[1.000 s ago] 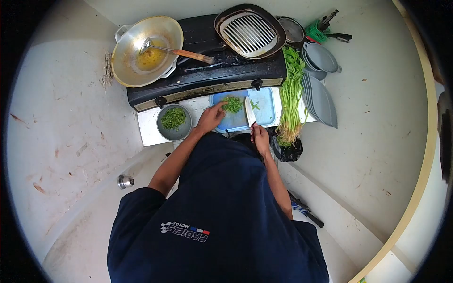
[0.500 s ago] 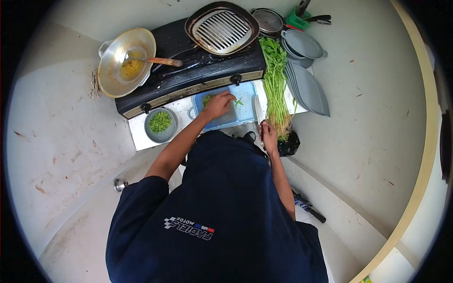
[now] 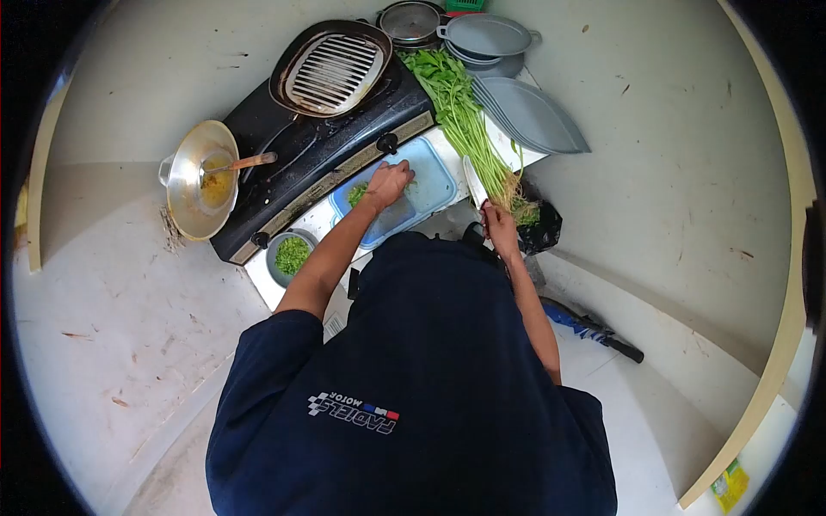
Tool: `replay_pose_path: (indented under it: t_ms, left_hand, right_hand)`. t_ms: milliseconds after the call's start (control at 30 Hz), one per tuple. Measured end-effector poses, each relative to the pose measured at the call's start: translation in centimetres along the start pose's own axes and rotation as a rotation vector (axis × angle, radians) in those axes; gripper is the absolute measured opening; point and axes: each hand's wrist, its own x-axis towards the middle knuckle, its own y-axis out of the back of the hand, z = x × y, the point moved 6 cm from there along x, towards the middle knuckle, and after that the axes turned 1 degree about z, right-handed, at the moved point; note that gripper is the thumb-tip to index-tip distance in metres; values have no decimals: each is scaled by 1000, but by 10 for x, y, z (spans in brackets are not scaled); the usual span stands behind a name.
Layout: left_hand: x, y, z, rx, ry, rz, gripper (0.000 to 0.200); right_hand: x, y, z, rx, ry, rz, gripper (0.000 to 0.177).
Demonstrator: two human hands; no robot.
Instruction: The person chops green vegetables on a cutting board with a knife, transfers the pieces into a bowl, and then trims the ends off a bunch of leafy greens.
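Observation:
Over the blue cutting board (image 3: 443, 182) is my left hand (image 3: 391, 183), its fingers bent down and drawn together. Bits of green leaf (image 3: 412, 186) show at the fingertips; what lies inside the fingers is hidden. Chopped greens (image 3: 356, 194) rest on the board beside this hand. My right hand (image 3: 499, 226) is wrapped round the handle of a knife (image 3: 474, 181), the blade pointing away from me, just right of the board. Beyond the blade lies a bunch of leafy greens (image 3: 460, 107) with long stems and roots. Cut greens fill a grey bowl (image 3: 292, 255) at the left.
A black stove (image 3: 331, 142) runs behind the board, carrying a grill pan (image 3: 331, 69) and a wok (image 3: 185, 202) with a wooden-handled utensil (image 3: 251, 161). Grey plates (image 3: 542, 116) are stacked at the right, near a black plastic bag (image 3: 544, 230).
The view has turned, so the counter appears slanted. My left hand's fingertips have come down toward the leaf bits on the board. The knife stays in my right hand.

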Motion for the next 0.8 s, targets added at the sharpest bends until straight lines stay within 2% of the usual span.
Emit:
replay_pose_path:
  t_ms: [100,200,400,500,567,700,800]
  left_hand:
    - [-2,0,-7,-173,81,113,10]
    - [-6,8,-10,-440,67,218,9]
    - [-23,28,-6,-834,470,169,13]
    - [-24,28,4,-1109,415,356,8]
    - [-25,26,15,-1263,449,348,11]
    - [-24,31,36,-1497,459,330,16]
    - [-22,39,47,-1535,395,409,14]
  right_hand:
    - [-1,2,3,-10,-15,10,41]
    - [-1,3,2,5,-19,14,41]
    - [5,-4,-4,34,-14,-40,41]
    - [11,-14,-23,-24,48,-86,40]
    - [19,-22,-42,-156,157,-129,39]
    - [23,-43,-93,-109,209,-161,36]
    - [31,-60,-120,-22,305,-176,33]
